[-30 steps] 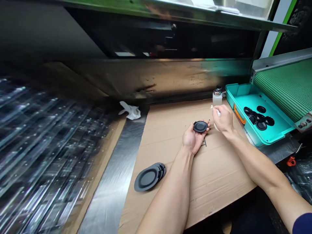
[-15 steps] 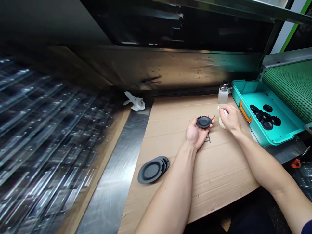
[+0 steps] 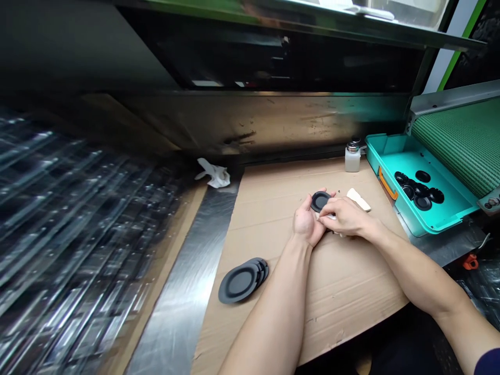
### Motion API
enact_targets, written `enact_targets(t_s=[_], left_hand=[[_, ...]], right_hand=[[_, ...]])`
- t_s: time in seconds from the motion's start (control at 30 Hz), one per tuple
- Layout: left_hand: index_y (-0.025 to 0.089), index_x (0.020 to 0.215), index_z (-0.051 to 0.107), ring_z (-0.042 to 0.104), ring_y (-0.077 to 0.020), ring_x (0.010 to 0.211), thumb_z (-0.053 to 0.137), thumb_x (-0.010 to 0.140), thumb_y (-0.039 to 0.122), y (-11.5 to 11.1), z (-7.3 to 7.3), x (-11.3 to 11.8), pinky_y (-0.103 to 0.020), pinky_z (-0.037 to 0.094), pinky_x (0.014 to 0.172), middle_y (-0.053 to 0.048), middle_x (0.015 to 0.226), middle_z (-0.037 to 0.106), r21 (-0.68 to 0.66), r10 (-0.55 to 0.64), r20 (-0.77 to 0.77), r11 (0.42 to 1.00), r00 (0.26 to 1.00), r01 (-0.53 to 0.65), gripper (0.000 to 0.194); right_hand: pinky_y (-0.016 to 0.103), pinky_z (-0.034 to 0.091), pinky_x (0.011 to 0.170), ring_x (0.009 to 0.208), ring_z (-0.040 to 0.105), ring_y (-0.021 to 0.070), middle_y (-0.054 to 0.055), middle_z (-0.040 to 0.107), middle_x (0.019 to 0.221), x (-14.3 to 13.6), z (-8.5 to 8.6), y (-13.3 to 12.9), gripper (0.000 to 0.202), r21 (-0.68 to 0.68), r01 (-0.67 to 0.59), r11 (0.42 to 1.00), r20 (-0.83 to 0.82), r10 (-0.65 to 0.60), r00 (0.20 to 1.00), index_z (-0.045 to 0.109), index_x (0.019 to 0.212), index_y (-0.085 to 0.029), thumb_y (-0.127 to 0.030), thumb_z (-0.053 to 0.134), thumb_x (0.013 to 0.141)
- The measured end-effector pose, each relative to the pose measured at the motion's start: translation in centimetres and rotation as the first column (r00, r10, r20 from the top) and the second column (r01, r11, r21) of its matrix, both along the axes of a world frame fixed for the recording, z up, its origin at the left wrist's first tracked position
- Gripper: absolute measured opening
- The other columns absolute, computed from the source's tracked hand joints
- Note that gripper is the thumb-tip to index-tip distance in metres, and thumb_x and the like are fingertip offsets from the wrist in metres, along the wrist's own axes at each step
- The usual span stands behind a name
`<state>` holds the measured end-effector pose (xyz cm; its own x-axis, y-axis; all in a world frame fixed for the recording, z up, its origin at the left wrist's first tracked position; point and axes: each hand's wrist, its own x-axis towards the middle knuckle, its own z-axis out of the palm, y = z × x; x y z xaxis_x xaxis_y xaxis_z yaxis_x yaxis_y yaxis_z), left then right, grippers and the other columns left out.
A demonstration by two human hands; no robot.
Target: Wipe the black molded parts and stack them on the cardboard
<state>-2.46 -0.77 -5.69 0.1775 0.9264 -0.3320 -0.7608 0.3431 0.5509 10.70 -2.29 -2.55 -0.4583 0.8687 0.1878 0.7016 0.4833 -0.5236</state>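
Note:
My left hand, palm up, holds a small black oval dish-shaped part by its edges. Bent over that part, my right hand has its fingers pinched on a white cloth, which shows only in scraps under the fingers and touches the part's near edge. Just behind the right hand a cream-coloured pad lies on the cardboard. Nearer to me, left of my left forearm, several similar black parts lie in an overlapping row.
A bottle with a metal cap stands at the back. To its right, a teal bin holds several round black parts, beside a green conveyor belt. A crumpled white cloth or glove lies left. Stacked clear plastic trays fill the left side.
My right hand has moved left and down from the pad to the black part in my left hand, uncovering the pad. The view has tilted slightly upward.

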Motion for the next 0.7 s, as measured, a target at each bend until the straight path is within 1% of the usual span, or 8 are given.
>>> enact_targets(t_s=[0.1,0.17,0.27,0.33,0.37,0.5,0.6,0.7], left_hand=[[0.015,0.111,0.067,0.073,-0.0260,0.109,0.033,0.108,0.040,0.6,0.1,-1.0,-0.047,0.057,0.104,-0.015,0.107,0.076,-0.023,0.122,0.029,0.992,0.992,-0.122,0.042],[0.015,0.111,0.066,0.073,-0.0242,0.108,0.034,0.108,0.039,0.9,0.1,-1.5,-0.043,0.059,0.101,-0.015,0.107,0.075,-0.027,0.159,0.071,0.987,0.985,-0.158,0.040],[0.015,0.107,0.066,0.074,-0.0221,0.102,0.038,0.108,0.043,0.8,0.3,-1.7,-0.033,0.063,0.087,-0.015,0.105,0.074,-0.032,0.112,0.123,0.994,0.986,-0.109,0.040],[0.012,0.105,0.065,0.074,-0.0192,0.088,0.037,0.107,0.053,0.5,0.6,-1.6,-0.024,0.062,0.069,-0.016,0.101,0.073,-0.056,0.029,0.138,0.998,0.990,-0.022,0.050],[0.011,0.105,0.065,0.072,-0.0167,0.079,0.033,0.107,0.058,0.4,0.7,-1.6,-0.020,0.059,0.059,-0.016,0.099,0.072,-0.079,-0.009,0.139,0.997,0.990,0.020,0.056],[0.009,0.104,0.063,0.053,-0.0095,0.050,0.013,0.105,0.064,0.1,0.8,-1.5,-0.016,0.043,0.037,-0.014,0.082,0.068,-0.171,-0.082,0.128,0.980,0.988,0.103,0.074],[0.009,0.104,0.063,0.051,-0.0092,0.047,0.009,0.105,0.063,0.0,0.9,-1.6,-0.015,0.040,0.035,-0.012,0.075,0.066,-0.181,-0.085,0.120,0.978,0.989,0.106,0.076],[0.009,0.101,0.063,0.051,-0.0090,0.046,0.010,0.106,0.061,0.0,1.0,-1.6,-0.014,0.040,0.036,-0.011,0.072,0.065,-0.186,-0.079,0.114,0.978,0.990,0.100,0.074]], right_hand=[[0.025,0.045,0.072,0.075,0.068,0.0169,0.001,0.075,0.076,2.9,2.0,0.1,0.017,-0.135,0.096,0.986,0.088,-0.084,0.993,0.080,0.083,-0.021,-0.024,0.064,0.089],[0.026,0.045,0.068,0.069,0.067,0.0172,0.002,0.072,0.068,4.6,2.9,0.4,0.023,-0.216,0.180,0.960,0.148,-0.150,0.977,0.080,0.081,-0.020,-0.033,0.064,0.091],[0.031,0.050,0.079,0.089,0.071,0.0237,0.009,0.078,0.092,6.0,2.9,0.8,0.036,-0.089,0.376,0.922,0.209,-0.351,0.913,0.080,0.098,-0.021,-0.052,0.061,0.096],[0.037,0.051,0.087,0.108,0.069,0.0308,0.016,0.075,0.116,5.9,2.4,1.0,0.041,0.003,0.509,0.861,0.266,-0.491,0.829,0.077,0.114,-0.020,-0.054,0.063,0.095],[0.039,0.051,0.089,0.113,0.068,0.0334,0.019,0.073,0.122,5.6,2.0,1.2,0.042,-0.001,0.533,0.846,0.305,-0.507,0.806,0.074,0.118,-0.019,-0.052,0.065,0.094],[0.038,0.051,0.087,0.113,0.068,0.0342,0.021,0.073,0.120,4.5,1.2,1.5,0.039,-0.083,0.512,0.855,0.363,-0.452,0.815,0.067,0.126,-0.014,-0.036,0.068,0.093],[0.035,0.049,0.083,0.106,0.069,0.0317,0.019,0.075,0.109,4.1,1.2,1.5,0.024,-0.086,0.478,0.874,0.359,-0.420,0.834,0.072,0.107,-0.015,-0.034,0.068,0.093],[0.033,0.048,0.078,0.095,0.069,0.0274,0.013,0.075,0.097,3.6,1.1,1.2,0.016,-0.112,0.358,0.927,0.315,-0.309,0.897,0.071,0.094,-0.018,-0.033,0.068,0.092]])
